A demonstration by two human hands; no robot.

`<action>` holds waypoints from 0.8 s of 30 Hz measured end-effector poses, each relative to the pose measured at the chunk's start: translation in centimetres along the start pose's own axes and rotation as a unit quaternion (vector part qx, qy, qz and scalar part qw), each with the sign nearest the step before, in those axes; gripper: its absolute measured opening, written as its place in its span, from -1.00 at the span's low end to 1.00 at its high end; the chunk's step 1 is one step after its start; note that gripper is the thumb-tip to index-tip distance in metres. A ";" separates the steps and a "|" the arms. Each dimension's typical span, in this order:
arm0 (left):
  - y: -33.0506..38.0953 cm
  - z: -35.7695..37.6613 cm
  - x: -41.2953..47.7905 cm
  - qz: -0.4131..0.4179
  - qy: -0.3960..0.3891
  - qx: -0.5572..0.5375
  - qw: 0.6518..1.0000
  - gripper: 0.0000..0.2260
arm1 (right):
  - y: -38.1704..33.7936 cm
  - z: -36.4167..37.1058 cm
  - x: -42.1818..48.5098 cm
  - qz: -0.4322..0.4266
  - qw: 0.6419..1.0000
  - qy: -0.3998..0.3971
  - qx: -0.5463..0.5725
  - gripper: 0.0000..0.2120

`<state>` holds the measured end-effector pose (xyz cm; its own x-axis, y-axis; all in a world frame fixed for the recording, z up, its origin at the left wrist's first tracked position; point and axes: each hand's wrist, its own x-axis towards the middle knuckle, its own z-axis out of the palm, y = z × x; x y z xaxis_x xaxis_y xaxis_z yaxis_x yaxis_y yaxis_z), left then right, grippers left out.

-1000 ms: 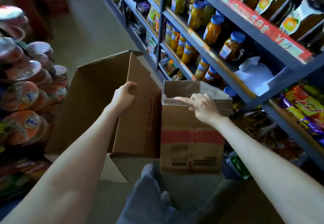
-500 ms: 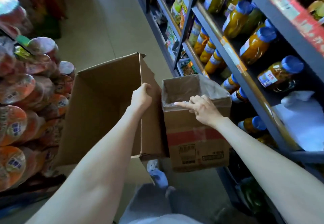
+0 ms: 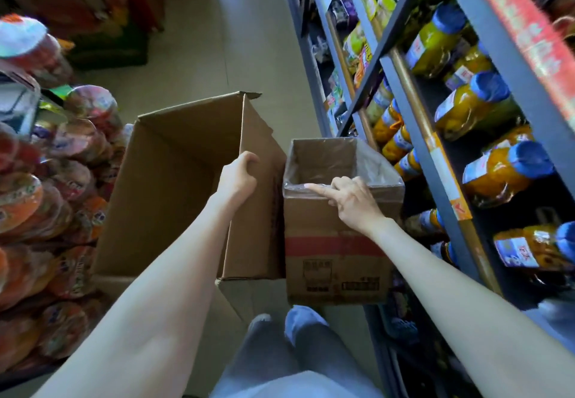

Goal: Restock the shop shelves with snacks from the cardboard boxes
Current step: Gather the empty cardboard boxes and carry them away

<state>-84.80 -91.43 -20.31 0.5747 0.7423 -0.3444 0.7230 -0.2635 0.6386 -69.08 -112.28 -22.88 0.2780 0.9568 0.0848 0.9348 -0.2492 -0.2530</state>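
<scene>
Large box [image 3: 174,186] sits open-topped at frame centre, its right wall touching the small box [image 3: 336,270], which is lined with clear plastic and lies just beside the shelves [image 3: 413,136] at right. Left grip [image 3: 238,178] is curled over the large box's right wall edge. Right grip [image 3: 351,200] clamps the small box's near rim, forefinger laid along it. Bare floor [image 3: 224,55] runs toward the upper middle, between the shelves and the stacked snack bowls [image 3: 46,195] at left.

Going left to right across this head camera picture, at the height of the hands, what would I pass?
Stacked instant-noodle bowls → large open cardboard box → smaller plastic-lined cardboard box → blue-lidded jars on the shelves.
</scene>
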 end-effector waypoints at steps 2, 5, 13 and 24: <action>0.2 -0.2 2.2 -0.012 0.011 0.010 1.000 -0.53 | 1.4 0.4 2.4 -0.018 1.000 0.002 0.006 -0.24; 0.5 -0.8 5.6 -0.027 0.012 0.003 1.000 -0.53 | 3.7 0.9 6.8 -0.031 0.999 -0.004 0.007 -0.21; 1.7 -3.3 16.5 -0.038 0.029 -0.022 0.999 -0.55 | 8.0 2.1 19.3 -0.049 0.998 -0.044 -0.005 -0.24; 5.8 -8.7 32.2 -0.054 0.024 -0.037 0.998 -0.55 | 13.4 1.7 35.5 -0.055 0.998 -0.042 -0.004 -0.23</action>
<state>-65.39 -63.71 -21.72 0.4754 0.7926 -0.3818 0.7480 -0.1356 0.6497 -47.04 -81.44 -24.93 0.1537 0.9876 0.0311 0.9605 -0.1419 -0.2392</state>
